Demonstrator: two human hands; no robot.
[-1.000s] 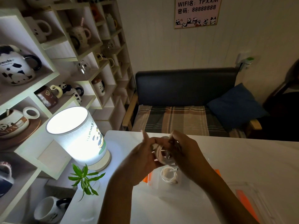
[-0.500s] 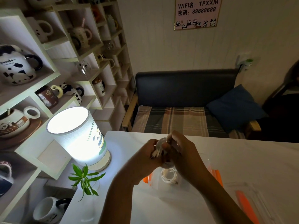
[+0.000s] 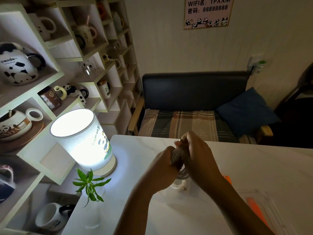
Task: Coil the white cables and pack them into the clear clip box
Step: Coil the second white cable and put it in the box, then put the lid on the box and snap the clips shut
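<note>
Over the white table [image 3: 138, 160], my left hand [image 3: 165, 168] and my right hand [image 3: 199, 160] are pressed together around a coiled white cable [image 3: 177, 154]. Its loops show between the palms and hang just below my right hand. Both hands grip it, and most of the coil is hidden by my fingers. Directly beneath my hands sits the clear clip box [image 3: 171, 195]. A second coiled white cable [image 3: 177, 185] lies inside it. My right forearm covers much of the box.
A lit lamp [image 3: 83, 139] stands at the table's left. A small green plant [image 3: 89, 185] in a glass sits at the left edge. The clear lid with orange clips [image 3: 255, 206] lies at the right. Mug shelves rise left; a sofa [image 3: 194, 102] stands behind.
My hands have closed tighter around the coil and shifted slightly right. The left fingers, spread a second ago, now wrap the cable, hiding more of it.
</note>
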